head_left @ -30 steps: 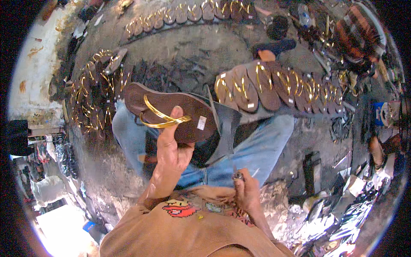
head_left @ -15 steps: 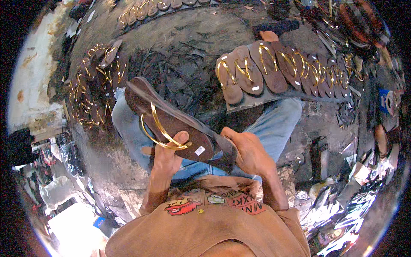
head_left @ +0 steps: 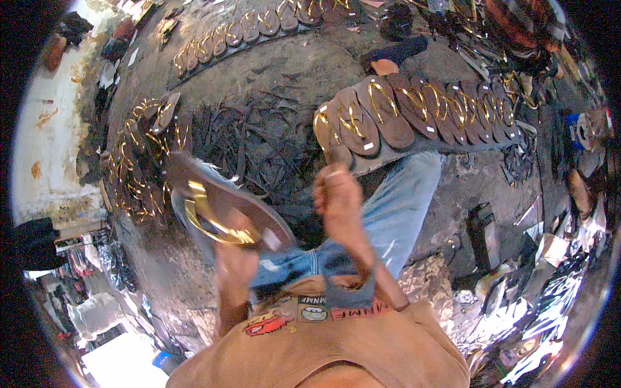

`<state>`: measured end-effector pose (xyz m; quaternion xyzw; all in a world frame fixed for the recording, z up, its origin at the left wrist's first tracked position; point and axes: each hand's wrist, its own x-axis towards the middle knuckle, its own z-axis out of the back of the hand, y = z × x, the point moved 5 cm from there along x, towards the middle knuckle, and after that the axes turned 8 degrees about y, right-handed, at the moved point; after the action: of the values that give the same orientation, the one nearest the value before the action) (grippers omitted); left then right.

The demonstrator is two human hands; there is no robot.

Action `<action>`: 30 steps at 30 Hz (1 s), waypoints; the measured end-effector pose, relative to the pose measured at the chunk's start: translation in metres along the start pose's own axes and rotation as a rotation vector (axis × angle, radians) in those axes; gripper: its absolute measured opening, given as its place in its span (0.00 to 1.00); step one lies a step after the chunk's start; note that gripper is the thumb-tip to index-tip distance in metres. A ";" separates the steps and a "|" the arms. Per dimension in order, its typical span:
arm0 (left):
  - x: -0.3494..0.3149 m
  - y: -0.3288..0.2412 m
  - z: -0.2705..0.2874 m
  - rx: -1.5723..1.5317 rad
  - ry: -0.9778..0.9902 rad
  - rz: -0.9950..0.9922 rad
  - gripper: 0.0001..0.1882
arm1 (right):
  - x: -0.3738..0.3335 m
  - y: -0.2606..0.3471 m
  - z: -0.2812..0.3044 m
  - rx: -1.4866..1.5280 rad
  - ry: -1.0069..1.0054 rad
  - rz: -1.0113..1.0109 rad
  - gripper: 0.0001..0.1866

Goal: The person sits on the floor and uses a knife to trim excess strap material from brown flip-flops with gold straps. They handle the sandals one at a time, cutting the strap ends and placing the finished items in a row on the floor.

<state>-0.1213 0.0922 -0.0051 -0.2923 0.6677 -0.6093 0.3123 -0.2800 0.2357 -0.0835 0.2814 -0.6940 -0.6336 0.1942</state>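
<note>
Since half a second ago, our right hand [head_left: 339, 197] has left the heel end of the brown sandal [head_left: 238, 205] and gone up to the centre of the frame; the sandal has shifted toward the left. We grip it in our left hand [head_left: 234, 262], left of centre, thumb up by the gold strap [head_left: 217, 231]; its sole slants from upper left to lower right, with a white label [head_left: 270, 239] at the lower end; blur softens both sandal and hand. Our right hand is curled, fingers drawn in, just below the row of gold-strapped sandals [head_left: 392, 119] in the right half of the frame; we cannot tell whether it holds anything. Beneath our right forearm, at lower centre, shows a blurred grey strip [head_left: 352, 284]; we cannot tell what it touches. Dark scraps [head_left: 259, 139] cover the ground above our knees; a heap of strapped sandals [head_left: 132, 171] lies at the left, and a second row [head_left: 250, 29] curves along the top; our blue jeans [head_left: 404, 207] spread to either side of centre, above our tan shirt [head_left: 317, 349].
</note>
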 end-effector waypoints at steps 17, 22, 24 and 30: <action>0.126 0.225 -0.133 -0.019 0.300 0.562 0.27 | -0.069 0.052 0.144 -0.289 -0.374 -0.183 0.18; 0.165 0.148 -0.120 0.290 0.232 0.416 0.23 | -0.055 0.045 0.101 -0.173 -0.053 -0.224 0.20; 0.157 0.117 -0.110 0.081 0.333 0.521 0.25 | -0.079 0.023 0.077 -0.067 -0.029 -0.366 0.15; 0.140 0.080 -0.099 0.070 0.245 0.693 0.29 | -0.091 0.007 0.040 -0.301 0.125 -0.471 0.19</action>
<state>-0.2874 0.0535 -0.0875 0.0370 0.7382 -0.5203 0.4277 -0.2362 0.3252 -0.0732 0.4414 -0.4944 -0.7386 0.1234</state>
